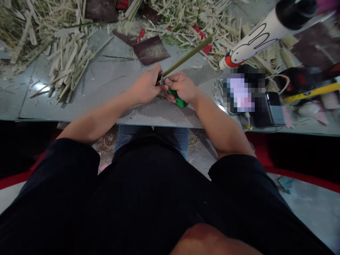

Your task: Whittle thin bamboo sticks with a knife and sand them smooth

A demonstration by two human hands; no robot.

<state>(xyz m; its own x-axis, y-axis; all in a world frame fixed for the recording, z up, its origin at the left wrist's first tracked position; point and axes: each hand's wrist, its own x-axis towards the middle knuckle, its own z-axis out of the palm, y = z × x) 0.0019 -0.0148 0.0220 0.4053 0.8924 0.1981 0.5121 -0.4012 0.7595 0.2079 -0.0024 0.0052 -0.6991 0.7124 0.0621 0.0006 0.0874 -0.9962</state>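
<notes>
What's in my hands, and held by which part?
Right hand: a tool, by its green handle. Left hand: apparently the stalk, by its near end, though the grip is hidden.

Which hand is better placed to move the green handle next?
The right hand, most likely: it is closed around the green handle. The left hand is at the near end of the stalk; its exact grip is hard to see.

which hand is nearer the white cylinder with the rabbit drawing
Right. In the view, the right hand is below and to the left of the white cylinder; the left hand is farther off on that same side.
</notes>
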